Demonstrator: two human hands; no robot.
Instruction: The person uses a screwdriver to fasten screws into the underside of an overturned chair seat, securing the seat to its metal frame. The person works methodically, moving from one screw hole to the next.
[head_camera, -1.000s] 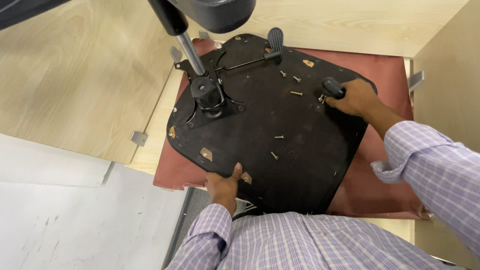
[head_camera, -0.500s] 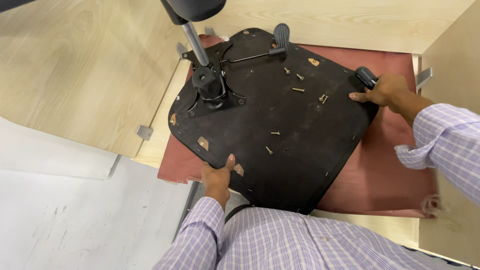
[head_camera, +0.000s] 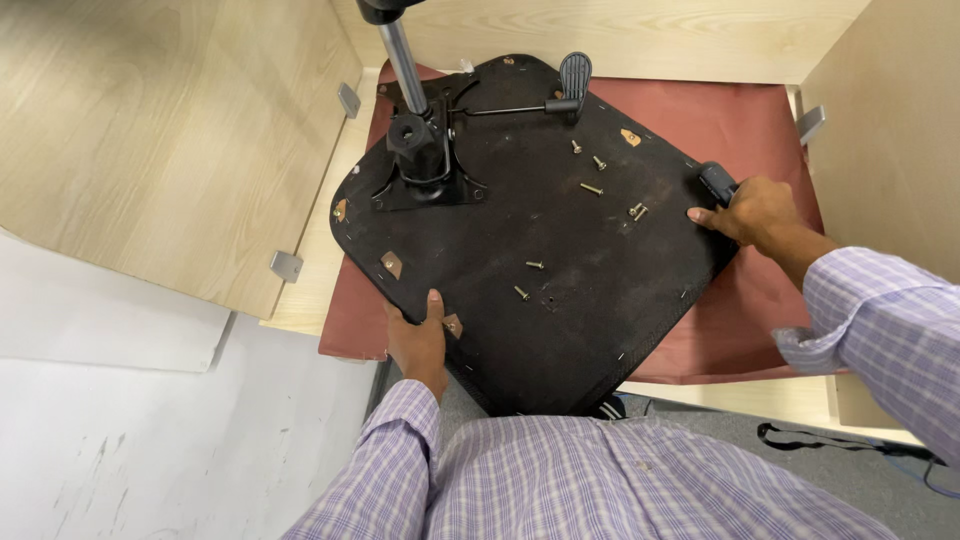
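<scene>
Black fabric-covered seat base (screws scattered loose) carries a metal mechanism.

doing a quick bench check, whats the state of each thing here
seat base: upside down, lying on the red cloth
gas cylinder: upright in its mount
lever: attached, lying flat
screws: loose on the base
left hand: gripping near edge
right hand: gripping right corner

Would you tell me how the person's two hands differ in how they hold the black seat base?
The left hand grips the near edge of the seat base, thumb on top. The right hand reaches to the far right corner, beside a black knob. Both rest on the rim, in checked sleeves.
</scene>
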